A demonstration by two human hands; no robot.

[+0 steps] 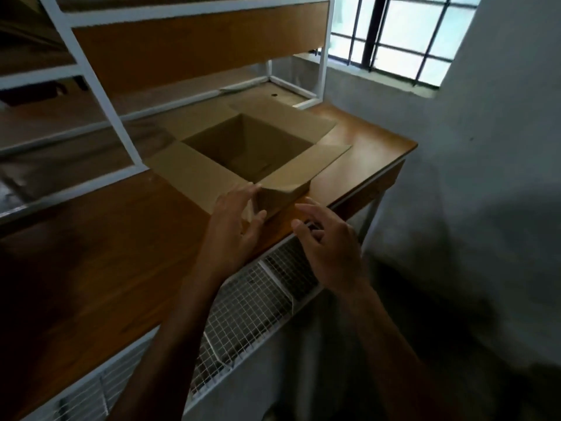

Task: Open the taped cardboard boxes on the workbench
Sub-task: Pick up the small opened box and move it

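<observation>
A brown cardboard box (pixel 285 196) stands on the wooden workbench (pixel 100 253) near its right end. Its top is open, all flaps are folded outward, and the inside looks bare. My left hand (pixel 235 221) rests with spread fingers against the box's near corner, under the left flap. My right hand (pixel 328 244) hovers just right of that corner, over the bench's front edge, fingers apart and curled, holding nothing. I cannot tell whether it touches the box.
A white metal shelf frame (pixel 100 74) with wooden panels rises behind the box. A wire mesh shelf (pixel 258 302) runs below the bench front. The bench's right edge (pixel 403 159) ends near a grey wall, with a barred window (pixel 403 31) beyond.
</observation>
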